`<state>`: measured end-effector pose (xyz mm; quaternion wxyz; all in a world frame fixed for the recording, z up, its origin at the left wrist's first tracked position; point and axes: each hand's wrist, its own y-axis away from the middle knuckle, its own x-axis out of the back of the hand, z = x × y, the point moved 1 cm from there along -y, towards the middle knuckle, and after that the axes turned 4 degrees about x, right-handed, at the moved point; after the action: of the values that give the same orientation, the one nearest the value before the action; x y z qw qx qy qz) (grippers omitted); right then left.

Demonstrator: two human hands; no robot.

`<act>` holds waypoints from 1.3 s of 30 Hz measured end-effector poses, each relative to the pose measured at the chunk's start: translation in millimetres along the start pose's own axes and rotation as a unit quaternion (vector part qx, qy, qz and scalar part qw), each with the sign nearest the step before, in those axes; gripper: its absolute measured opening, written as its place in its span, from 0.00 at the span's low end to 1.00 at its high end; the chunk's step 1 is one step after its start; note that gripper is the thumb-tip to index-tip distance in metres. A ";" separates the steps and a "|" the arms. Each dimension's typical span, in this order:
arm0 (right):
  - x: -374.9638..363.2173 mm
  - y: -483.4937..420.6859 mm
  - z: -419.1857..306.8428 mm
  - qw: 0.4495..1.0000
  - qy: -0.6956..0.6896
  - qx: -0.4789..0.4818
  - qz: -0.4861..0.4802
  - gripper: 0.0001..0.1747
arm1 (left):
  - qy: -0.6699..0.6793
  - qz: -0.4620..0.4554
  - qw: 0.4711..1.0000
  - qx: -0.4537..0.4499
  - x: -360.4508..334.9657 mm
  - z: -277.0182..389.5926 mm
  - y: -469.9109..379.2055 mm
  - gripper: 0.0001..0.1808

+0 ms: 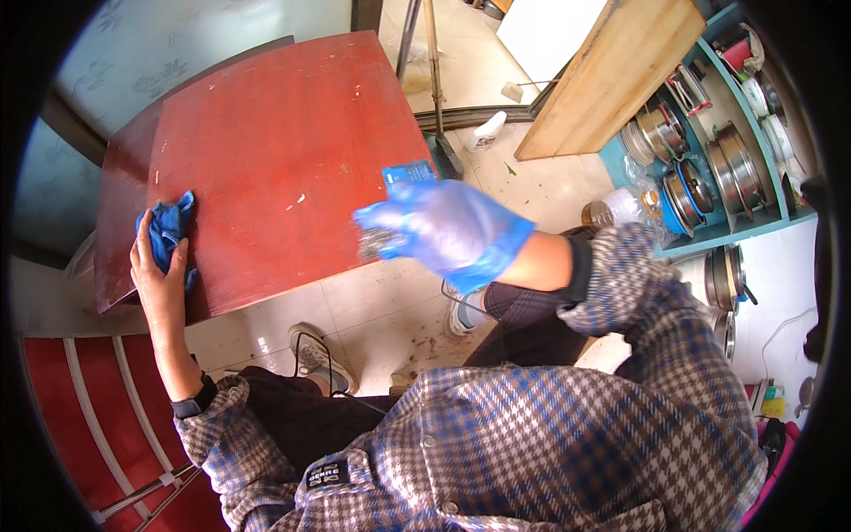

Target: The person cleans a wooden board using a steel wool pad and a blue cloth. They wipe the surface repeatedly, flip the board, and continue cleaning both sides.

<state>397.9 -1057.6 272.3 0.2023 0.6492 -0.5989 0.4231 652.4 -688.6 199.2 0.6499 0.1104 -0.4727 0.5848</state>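
A red wooden tabletop (279, 166) with pale scuffs and chips lies before me. At its left part my left hand (159, 266), bare, grips a crumpled blue cloth (169, 229) that rests on the surface. My right hand (459, 223) wears a thin blue plastic glove and is blurred. It is over the table's near right edge, its fingers closed around a grey metal scouring pad (375, 243). Just behind the glove, a blue packet (407, 174) with writing lies at the table's right edge.
A white bottle (487, 132) is on the tiled floor beside a long-handled dustpan (447, 156). A wooden board (605, 80) leans at the upper right. Blue shelves (731, 233) hold steel pots (731, 166); a clear plastic bottle (602, 213) is near them. A black cable (330, 359) hangs by my legs.
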 end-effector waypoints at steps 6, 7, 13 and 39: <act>3.2 7.2 9.4 0.991 0.093 0.098 0.006 0.21 | -0.002 -0.001 1.000 0.000 0.5 0.6 -2.7 0.40; 14.2 16.3 13.0 0.993 0.106 0.055 -0.022 0.22 | -0.007 0.007 1.000 -0.019 0.6 0.6 -1.9 0.40; 27.9 39.2 6.6 0.997 0.079 0.000 -0.026 0.25 | -0.017 0.021 0.999 -0.029 -1.3 -3.2 2.2 0.40; 19.3 -56.1 27.0 0.977 0.164 0.086 -0.105 0.09 | -0.010 0.018 1.000 0.015 2.8 12.5 3.8 0.43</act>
<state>458.0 -1078.8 286.2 0.2841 0.6450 -0.4475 0.5504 642.6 -694.4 206.4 0.6328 0.1171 -0.4724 0.6023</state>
